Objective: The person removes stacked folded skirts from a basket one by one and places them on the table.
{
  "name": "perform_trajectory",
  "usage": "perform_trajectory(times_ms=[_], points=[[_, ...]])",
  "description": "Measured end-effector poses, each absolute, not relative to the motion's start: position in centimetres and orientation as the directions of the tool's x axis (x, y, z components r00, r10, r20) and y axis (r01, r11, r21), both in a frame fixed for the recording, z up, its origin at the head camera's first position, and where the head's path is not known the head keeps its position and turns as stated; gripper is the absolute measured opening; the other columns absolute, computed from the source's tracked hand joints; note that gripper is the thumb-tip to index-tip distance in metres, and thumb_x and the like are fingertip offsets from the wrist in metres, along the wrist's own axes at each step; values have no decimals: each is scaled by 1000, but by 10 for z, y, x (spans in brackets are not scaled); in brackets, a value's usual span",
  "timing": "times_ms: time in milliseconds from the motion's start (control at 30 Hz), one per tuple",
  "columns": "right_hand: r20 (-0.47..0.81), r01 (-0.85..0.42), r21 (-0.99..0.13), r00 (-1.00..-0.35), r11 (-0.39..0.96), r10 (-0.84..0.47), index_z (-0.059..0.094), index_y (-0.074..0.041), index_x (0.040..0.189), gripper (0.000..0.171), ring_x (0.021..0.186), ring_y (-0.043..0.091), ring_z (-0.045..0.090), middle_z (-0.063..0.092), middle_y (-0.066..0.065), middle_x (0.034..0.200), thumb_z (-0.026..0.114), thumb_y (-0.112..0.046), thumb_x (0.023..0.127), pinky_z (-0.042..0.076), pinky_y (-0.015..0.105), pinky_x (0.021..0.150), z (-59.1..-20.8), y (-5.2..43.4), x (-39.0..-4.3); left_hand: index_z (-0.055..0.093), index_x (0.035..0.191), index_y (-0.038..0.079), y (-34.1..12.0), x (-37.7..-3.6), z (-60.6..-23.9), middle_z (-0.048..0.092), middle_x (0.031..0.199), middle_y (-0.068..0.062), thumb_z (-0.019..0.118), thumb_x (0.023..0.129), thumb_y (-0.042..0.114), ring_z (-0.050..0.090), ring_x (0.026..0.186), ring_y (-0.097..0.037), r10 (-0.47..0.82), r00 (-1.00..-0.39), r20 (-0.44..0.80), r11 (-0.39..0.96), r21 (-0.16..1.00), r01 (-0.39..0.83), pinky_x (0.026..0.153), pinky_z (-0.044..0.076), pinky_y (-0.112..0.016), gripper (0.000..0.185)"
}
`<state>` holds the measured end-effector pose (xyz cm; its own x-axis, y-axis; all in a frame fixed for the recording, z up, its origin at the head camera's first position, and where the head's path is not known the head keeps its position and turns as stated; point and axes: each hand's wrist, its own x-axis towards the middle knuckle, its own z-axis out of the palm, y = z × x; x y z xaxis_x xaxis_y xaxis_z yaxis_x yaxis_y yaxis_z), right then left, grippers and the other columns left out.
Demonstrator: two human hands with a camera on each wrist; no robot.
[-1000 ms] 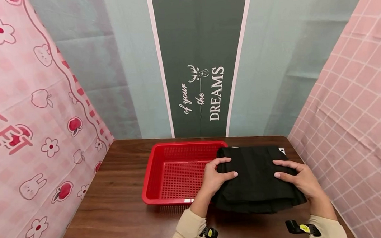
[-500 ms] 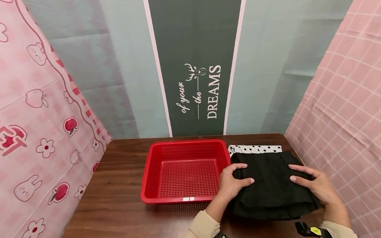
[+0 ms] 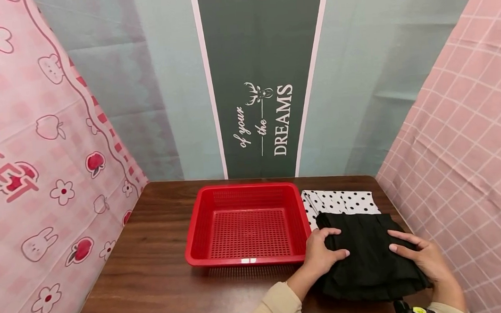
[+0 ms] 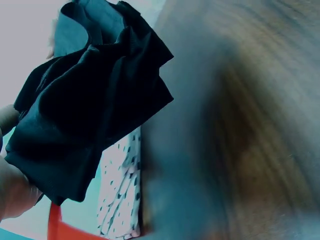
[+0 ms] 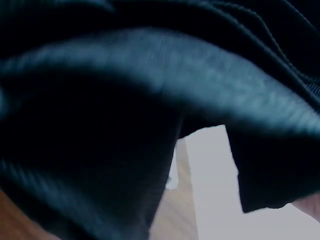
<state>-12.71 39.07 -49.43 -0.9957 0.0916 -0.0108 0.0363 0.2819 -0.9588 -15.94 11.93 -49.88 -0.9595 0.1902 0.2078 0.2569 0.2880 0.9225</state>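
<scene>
A folded black cloth garment (image 3: 366, 254), gathered in several layers, is held between both hands at the right of the table. My left hand (image 3: 321, 254) pinches its left side, thumb and fingertips showing on top. On the opposite side my right hand (image 3: 432, 260) grips the edge the same way. The left wrist view shows the cloth (image 4: 90, 100) raised over the table, its loose layers hanging. Behind and partly under it in the head view lies a folded white cloth with black dots (image 3: 350, 201). Black folds (image 5: 75, 150) fill most of the right wrist view.
A red perforated plastic basket (image 3: 217, 261) stands left of the cloths, close beside my left hand. The brown wooden table (image 3: 149, 256) meets a pink-checked curtain (image 3: 458, 155) on the right and a printed pink one (image 3: 79, 208) on the left.
Both hands have brought the black cloth right and toward the person, away from the basket's edge. More of the dotted white cloth is uncovered behind it.
</scene>
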Motion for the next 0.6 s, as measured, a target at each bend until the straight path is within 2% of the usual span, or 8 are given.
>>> perform_trajectory(times_ms=[333,600], points=[[-28,54,-957,-995,284,95,64,-9,121,34,89,-5,54,60,-26,104,67,-10,87,48,18,67,-523,401,-132,67,106,22,135,-152,-514,51,96,9,85,65,17,50,98,-9,208,-971,119,369,910,190,83,42,-22,44],[-121,149,-956,-985,252,125,66,-15,120,32,82,1,59,59,-28,101,67,-14,87,50,23,66,-546,405,-134,65,110,19,143,-145,-537,49,95,8,86,63,20,51,93,-8,266,-954,137,472,845,253,80,41,-17,52]])
